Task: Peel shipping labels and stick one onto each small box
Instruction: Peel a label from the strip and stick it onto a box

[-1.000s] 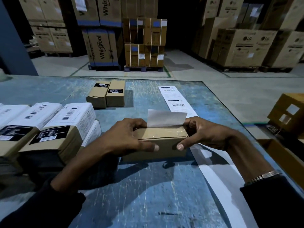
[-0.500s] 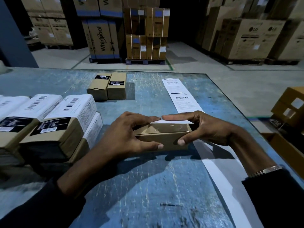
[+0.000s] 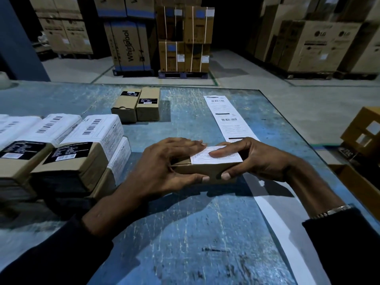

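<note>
Hands — left hand (image 3: 164, 167), right hand (image 3: 255, 159) — clamped on small box (image 3: 205, 168), labelled boxes (image 3: 82, 149) left, label strip (image 3: 228, 116) behind.

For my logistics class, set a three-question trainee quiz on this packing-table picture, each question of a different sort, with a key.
1. True or false: the white label lies flat on top of the small box held by both hands.
2. Which finger of the right hand presses on the label? A. thumb B. a forefinger laid along it C. none
3. Fill in: beyond the left hand, two unlabelled brown boxes stand side by side on the blue ____.

Key: 1 true; 2 B; 3 table.
</note>
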Motion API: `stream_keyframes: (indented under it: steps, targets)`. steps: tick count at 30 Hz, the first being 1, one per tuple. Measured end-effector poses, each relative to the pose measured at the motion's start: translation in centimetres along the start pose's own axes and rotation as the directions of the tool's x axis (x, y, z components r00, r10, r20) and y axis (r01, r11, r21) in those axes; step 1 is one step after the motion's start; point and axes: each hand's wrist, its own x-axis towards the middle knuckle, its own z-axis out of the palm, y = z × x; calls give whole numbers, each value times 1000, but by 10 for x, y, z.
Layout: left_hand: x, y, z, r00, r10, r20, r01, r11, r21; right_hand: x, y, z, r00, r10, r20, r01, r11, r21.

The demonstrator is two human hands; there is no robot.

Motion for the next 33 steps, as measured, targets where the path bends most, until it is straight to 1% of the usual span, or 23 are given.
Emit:
stream_keyframes:
  steps: [4, 6, 8, 9, 10, 11, 12, 13, 14, 16, 17, 19, 21, 23, 29, 33]
  targets:
    - [-2, 0, 2, 1000, -14, 3, 14, 998, -69, -1, -3, 0, 999, -35, 36, 36, 998, -45]
    - [-4, 1, 3, 1000, -15, -7, 15, 997, -78, -5, -6, -6, 992, -28, 125, 37, 997, -68]
    - [-5, 1, 3, 1000, -9, -28, 7, 997, -82, -11, -8, -14, 977, -27, 211, 28, 1000, -2]
    - [-4, 1, 2, 999, -3, -33, 0, 997, -78, -12, -10, -16, 980, -36, 197, 22, 997, 70]
    - [-4, 1, 2, 999, -1, -33, -2, 997, -76, -11, -11, -15, 989, -36, 141, 16, 989, 146]
    - [-4, 1, 2, 999, 1, -33, -3, 997, -79, -8, -13, -12, 999, -14, 46, 5, 980, 201]
    - [-4, 1, 2, 999, 3, -34, -6, 996, -87, -3, -15, -6, 998, 28, -62, -14, 976, 218]
    - [-4, 1, 2, 999, 4, -39, -8, 995, -96, 2, -16, 0, 984, 76, -160, -43, 978, 204]
    - [-4, 0, 2, 999, 5, -46, -9, 995, -101, 6, -16, 5, 967, 110, -229, -71, 982, 172]
    - [-3, 0, 4, 998, 0, -60, -7, 994, -109, 12, -13, 12, 952, 118, -284, -92, 991, 102]
    - [-3, 0, 5, 998, -8, -67, 0, 993, -121, 12, -13, 15, 951, 103, -291, -82, 993, 84]
    - [-2, 0, 5, 996, -28, -85, 14, 988, -157, 11, -12, 17, 951, 81, -297, -52, 993, 104]
    - [-2, 1, 5, 994, -49, -96, 30, 982, -187, 10, -12, 17, 958, 93, -272, -50, 986, 161]
    - [-1, 2, 5, 994, -61, -92, 40, 974, -221, 11, -11, 15, 968, 101, -228, -60, 982, 178]
    - [-1, 7, 1, 993, -90, -78, 59, 939, -339, 10, -16, 11, 979, 147, -140, -136, 987, 88]
    - [-2, 8, 0, 993, -105, -54, 78, 929, -361, 8, -19, 11, 980, 159, -123, -153, 987, 56]
